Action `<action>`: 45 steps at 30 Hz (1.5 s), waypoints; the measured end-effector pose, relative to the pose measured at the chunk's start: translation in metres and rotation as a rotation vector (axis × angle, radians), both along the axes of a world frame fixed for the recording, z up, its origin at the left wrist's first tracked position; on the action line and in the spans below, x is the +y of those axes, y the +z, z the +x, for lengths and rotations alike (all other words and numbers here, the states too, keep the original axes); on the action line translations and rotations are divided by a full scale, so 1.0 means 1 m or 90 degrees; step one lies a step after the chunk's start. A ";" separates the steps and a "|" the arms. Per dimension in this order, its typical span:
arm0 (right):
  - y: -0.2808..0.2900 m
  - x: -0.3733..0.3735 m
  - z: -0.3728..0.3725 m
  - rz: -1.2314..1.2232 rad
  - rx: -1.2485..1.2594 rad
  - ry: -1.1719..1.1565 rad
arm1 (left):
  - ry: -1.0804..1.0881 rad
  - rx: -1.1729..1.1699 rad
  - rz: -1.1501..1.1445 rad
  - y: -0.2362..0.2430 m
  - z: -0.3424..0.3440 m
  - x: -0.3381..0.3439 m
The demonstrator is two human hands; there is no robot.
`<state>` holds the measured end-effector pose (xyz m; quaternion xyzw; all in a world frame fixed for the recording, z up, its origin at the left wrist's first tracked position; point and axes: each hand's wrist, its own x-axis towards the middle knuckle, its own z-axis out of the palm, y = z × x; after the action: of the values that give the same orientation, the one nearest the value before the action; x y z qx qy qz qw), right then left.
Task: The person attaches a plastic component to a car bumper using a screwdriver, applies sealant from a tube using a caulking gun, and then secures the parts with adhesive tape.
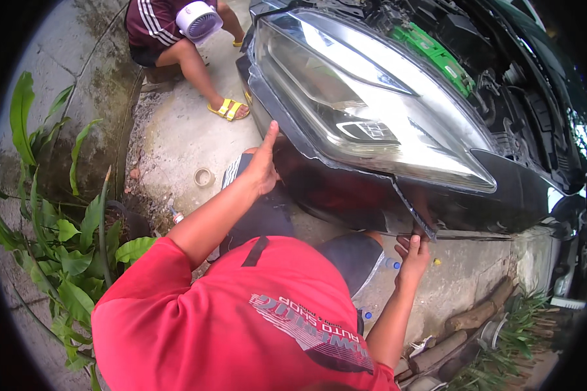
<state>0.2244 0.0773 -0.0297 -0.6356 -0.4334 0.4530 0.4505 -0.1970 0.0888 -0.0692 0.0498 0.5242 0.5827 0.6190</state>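
A large clear headlight [365, 98] fills the front corner of a dark car. Below it runs a black bumper cover [346, 189], whose upper edge stands slightly apart from the lamp. My left hand [264, 166] is at the bumper's left part, thumb pointing up along its face; the other fingers are partly hidden. At the bumper's pointed rear corner, my right hand [413, 255] grips the edge from below with bent fingers. Both forearms reach out from a red shirt.
Another person [192, 62] sits at the upper left, with a small white fan [199, 21]. The open engine bay shows a green part [434, 57]. Leafy plants [72, 260] stand left; logs [437, 352] lie lower right. A round ring-like object [203, 177] rests on the concrete.
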 end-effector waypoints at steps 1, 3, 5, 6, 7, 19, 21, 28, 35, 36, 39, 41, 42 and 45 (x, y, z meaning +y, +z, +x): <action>0.010 -0.006 -0.003 -0.043 -0.089 -0.047 | 0.017 0.022 0.004 0.017 0.009 0.001; 0.024 -0.020 0.008 -0.035 -0.260 0.043 | 0.017 0.034 -0.015 -0.007 -0.001 0.004; 0.054 -0.042 -0.006 -0.013 -0.217 0.102 | 0.033 0.040 -0.024 -0.022 -0.005 0.007; 0.055 -0.047 -0.006 0.044 -0.168 0.232 | 0.009 0.021 -0.014 -0.025 -0.010 0.006; 0.058 -0.056 -0.005 0.098 -0.120 0.354 | -0.023 -0.002 -0.007 -0.024 -0.015 0.003; 0.083 0.018 -0.106 0.173 -0.266 0.431 | -0.025 0.028 0.006 0.009 -0.008 0.004; 0.103 0.003 -0.117 0.286 -0.270 0.491 | -0.014 0.032 -0.010 0.010 -0.009 0.001; 0.096 0.025 -0.146 0.341 -0.310 0.427 | 0.016 -0.010 -0.035 0.013 -0.008 0.008; 0.126 -0.041 -0.102 0.304 -0.278 0.585 | 0.000 0.000 -0.006 0.010 -0.010 0.005; 0.120 -0.023 -0.104 0.276 -0.301 0.521 | 0.000 0.006 -0.007 0.009 -0.009 0.006; 0.110 0.025 -0.132 0.206 -0.356 0.380 | -0.008 0.026 -0.013 0.014 -0.002 0.004; 0.106 0.026 -0.132 0.240 -0.311 0.369 | -0.015 0.033 -0.016 0.017 -0.003 -0.008; 0.103 0.025 -0.131 0.255 -0.289 0.363 | -0.030 0.032 -0.017 0.015 -0.003 -0.008; 0.099 0.024 -0.131 0.290 -0.322 0.387 | -0.049 0.025 0.004 0.004 -0.015 0.004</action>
<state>0.0938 0.1008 0.0695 -0.4550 -0.7853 0.2879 0.3056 -0.2117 0.0927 -0.0651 0.0835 0.5321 0.5589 0.6305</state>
